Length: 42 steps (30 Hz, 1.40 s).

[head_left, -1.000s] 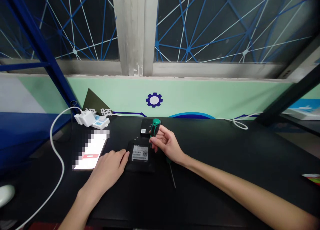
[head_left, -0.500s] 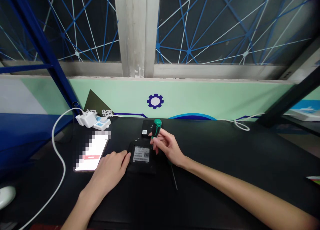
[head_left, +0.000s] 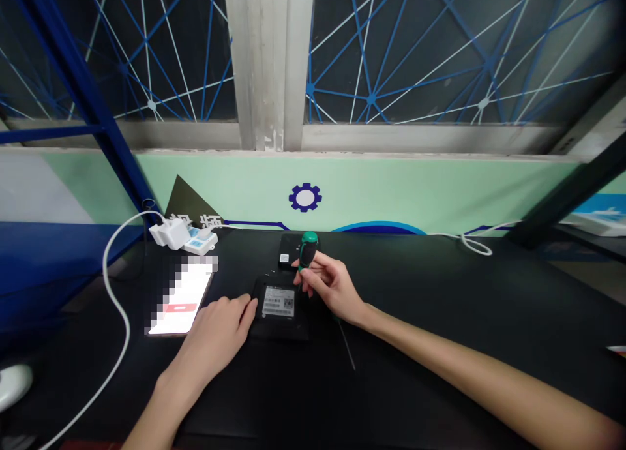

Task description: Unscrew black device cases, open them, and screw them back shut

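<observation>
A flat black device [head_left: 280, 313] with a white label lies on the black table [head_left: 440, 319]. My left hand [head_left: 220, 336] rests flat beside its left edge, fingertips touching it, fingers together and stretched out. My right hand [head_left: 327, 285] grips a green-handled screwdriver [head_left: 307, 249] held upright, its tip down on the device's upper right corner. A smaller black box [head_left: 288, 249] with a small label sits just behind the device.
A lit phone [head_left: 182, 295] lies left of the device. A white charger and power strip [head_left: 182, 236] sit at the back left, with a white cable [head_left: 113, 306] looping to the front. A thin dark rod [head_left: 348, 349] lies on the table. Another white cable [head_left: 472, 242] lies at the back right.
Both hands and the screwdriver stay in place on the device; only the view has shifted slightly.
</observation>
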Motion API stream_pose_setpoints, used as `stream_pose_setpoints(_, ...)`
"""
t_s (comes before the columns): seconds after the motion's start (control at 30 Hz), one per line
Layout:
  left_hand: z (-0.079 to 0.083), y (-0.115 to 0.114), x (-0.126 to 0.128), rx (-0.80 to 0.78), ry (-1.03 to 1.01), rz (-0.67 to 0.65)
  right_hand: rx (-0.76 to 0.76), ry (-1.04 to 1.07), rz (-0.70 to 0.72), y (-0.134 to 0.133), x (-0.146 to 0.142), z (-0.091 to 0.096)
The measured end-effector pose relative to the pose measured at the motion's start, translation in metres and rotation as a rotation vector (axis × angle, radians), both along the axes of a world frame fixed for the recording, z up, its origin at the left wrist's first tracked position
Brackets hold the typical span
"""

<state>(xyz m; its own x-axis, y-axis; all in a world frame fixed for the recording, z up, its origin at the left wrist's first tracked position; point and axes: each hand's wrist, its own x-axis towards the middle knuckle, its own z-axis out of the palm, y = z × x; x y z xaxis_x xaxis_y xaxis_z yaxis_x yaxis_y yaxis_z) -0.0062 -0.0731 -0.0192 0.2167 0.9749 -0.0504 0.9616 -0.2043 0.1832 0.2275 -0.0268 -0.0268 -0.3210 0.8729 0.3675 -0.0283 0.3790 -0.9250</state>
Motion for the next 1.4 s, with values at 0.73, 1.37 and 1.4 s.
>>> stream_pose_setpoints(0.73, -0.002, 0.001, -0.001, 0.005, 0.009, 0.005, -0.167, 0.016, 0.108, 0.008, 0.003, 0.015)
stream_pose_setpoints(1.37, -0.001, 0.0, -0.001, -0.006, -0.019, 0.008, -0.187, 0.047, 0.152, 0.006, 0.005, 0.018)
stream_pose_setpoints(1.4, -0.001, -0.001, -0.001, -0.006, -0.02, 0.008, -0.191, 0.044, 0.147, 0.006, 0.004, 0.019)
